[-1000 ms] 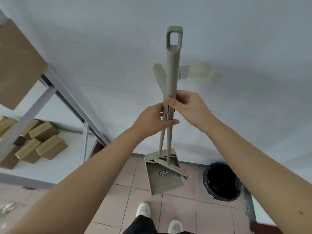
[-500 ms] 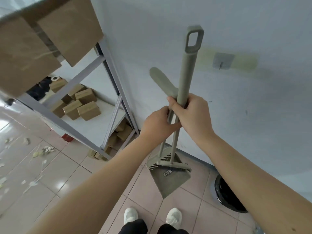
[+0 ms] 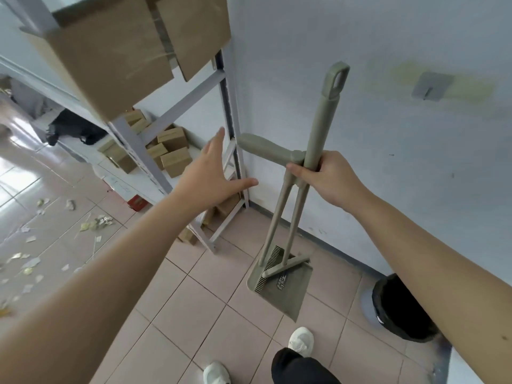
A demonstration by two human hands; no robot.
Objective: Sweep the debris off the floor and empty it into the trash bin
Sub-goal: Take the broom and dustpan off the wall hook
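Tiled floor, scattered debris, perhaps paper, right grip clasping two handles, left grip splayed empty

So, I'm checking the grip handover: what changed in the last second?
The left hand let go of the handles and swung out to the left, fingers spread. The right hand still grips the broom and dustpan handles together, broom head resting in the pan. The trash bin has not moved.

txt log | dustpan | dark print inside pan, prob. CJK chars, too blurry to read
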